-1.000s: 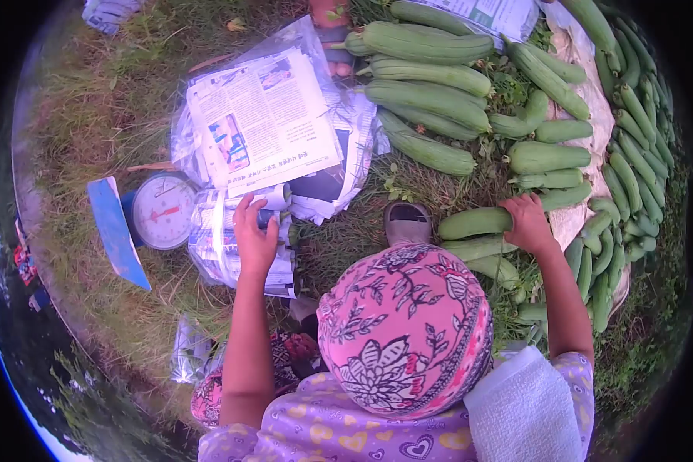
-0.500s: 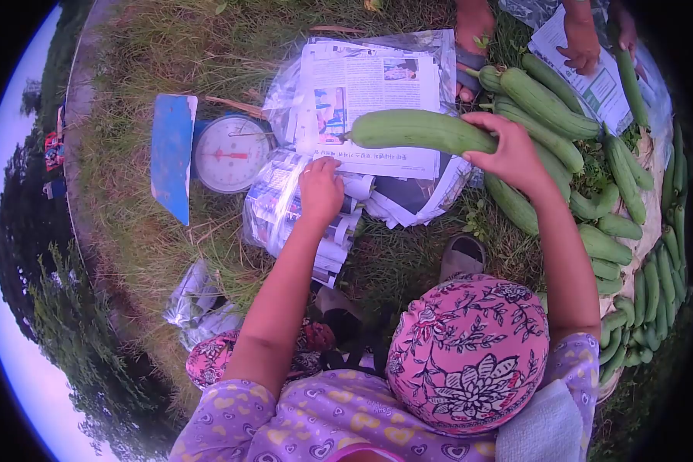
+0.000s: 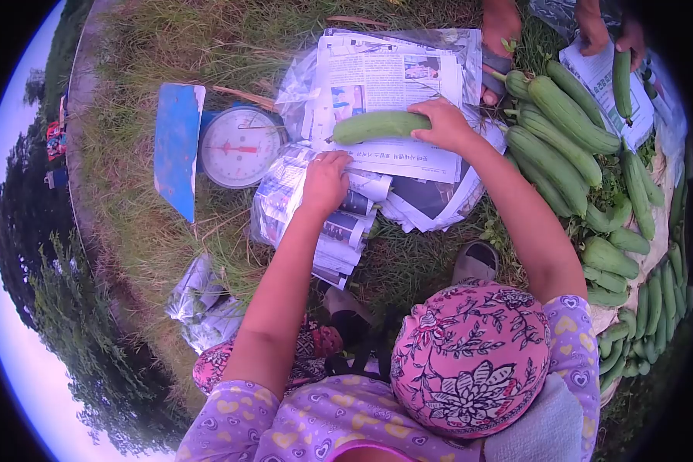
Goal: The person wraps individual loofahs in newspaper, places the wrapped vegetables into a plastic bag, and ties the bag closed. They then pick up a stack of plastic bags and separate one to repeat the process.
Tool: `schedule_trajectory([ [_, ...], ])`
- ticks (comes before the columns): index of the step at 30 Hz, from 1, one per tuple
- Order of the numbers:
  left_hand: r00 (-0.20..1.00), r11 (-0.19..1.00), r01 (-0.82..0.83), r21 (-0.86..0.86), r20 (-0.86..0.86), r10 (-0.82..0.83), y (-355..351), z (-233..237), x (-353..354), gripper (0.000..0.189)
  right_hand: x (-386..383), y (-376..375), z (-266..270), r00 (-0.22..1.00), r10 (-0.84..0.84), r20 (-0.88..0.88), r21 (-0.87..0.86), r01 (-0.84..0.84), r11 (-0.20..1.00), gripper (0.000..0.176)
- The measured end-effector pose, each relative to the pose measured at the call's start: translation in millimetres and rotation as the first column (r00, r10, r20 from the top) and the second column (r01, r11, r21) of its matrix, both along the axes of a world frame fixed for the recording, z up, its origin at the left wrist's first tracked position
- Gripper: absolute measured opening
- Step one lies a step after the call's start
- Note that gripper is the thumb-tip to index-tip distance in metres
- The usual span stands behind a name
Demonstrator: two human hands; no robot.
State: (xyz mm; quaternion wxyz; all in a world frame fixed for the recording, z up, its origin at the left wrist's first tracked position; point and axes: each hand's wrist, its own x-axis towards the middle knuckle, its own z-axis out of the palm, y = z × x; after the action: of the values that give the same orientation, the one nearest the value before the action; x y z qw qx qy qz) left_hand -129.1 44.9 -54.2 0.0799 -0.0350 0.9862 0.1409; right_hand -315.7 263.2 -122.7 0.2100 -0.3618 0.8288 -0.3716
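Note:
My right hand (image 3: 445,127) is closed round one end of a long green luffa gourd (image 3: 377,127), which lies level over a stack of newspaper sheets (image 3: 369,65). Just left of the gourd's other end, my left hand (image 3: 327,181) has its fingers curled at the edge of a clear plastic bag (image 3: 266,208). Newspaper-wrapped rolls (image 3: 343,239) fill this bag, their ends facing my side. Part of the newspaper stack is under the gourd and my right hand.
A dial scale (image 3: 242,146) with a blue plate (image 3: 179,150) stands on the grass at left. Several gourds (image 3: 566,115) are heaped at right, more lying on a pale sheet (image 3: 641,285). Another person's hand (image 3: 631,42) holds a gourd (image 3: 622,85) over paper at top right.
My right hand has brought the gourd left and down onto the newspaper. My left hand stays at the bag. The other person's gourd has shifted, and the view has moved slightly.

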Motion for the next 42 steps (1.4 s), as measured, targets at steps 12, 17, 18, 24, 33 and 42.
schedule_trajectory([
  [12, 0.999, 0.995, -0.044, 0.095, 0.001, 0.045, -8.7, 7.4, -3.2, 0.024, 92.5, 18.5, 24.1, 0.911, 0.169, -0.377, 0.117, -0.134, 0.984, 0.014],
  [17, 1.000, 0.992, -0.008, 0.124, -0.025, 0.012, -8.2, 11.9, -8.6, 0.024, 79.2, 10.9, 28.2, 0.921, 0.185, -0.343, 0.210, -0.117, 0.971, 0.011],
  [18, 1.000, 0.992, -0.006, 0.129, -0.016, 0.008, -8.8, 12.5, -9.4, 0.023, 75.1, 8.5, 26.9, 0.919, 0.188, -0.347, 0.204, -0.122, 0.971, 0.011],
  [24, 1.000, 0.987, -0.001, 0.158, 0.014, -0.001, -8.9, 16.3, -18.9, 0.023, 54.7, 1.9, 22.3, 0.993, 0.074, -0.094, 0.186, -0.056, 0.981, 0.011],
  [33, 0.998, 0.998, 0.059, 0.036, -0.032, -0.058, -2.9, 15.2, -46.8, 0.022, 30.9, -5.0, 46.6, 0.996, 0.088, 0.006, 0.261, -0.086, 0.962, 0.020],
  [42, 0.977, 0.994, 0.104, 0.026, -0.190, -0.098, -12.0, -9.7, -96.7, 0.013, 30.5, -2.6, 80.4, 0.891, -0.151, -0.429, -0.235, 0.051, 0.971, 0.016],
])
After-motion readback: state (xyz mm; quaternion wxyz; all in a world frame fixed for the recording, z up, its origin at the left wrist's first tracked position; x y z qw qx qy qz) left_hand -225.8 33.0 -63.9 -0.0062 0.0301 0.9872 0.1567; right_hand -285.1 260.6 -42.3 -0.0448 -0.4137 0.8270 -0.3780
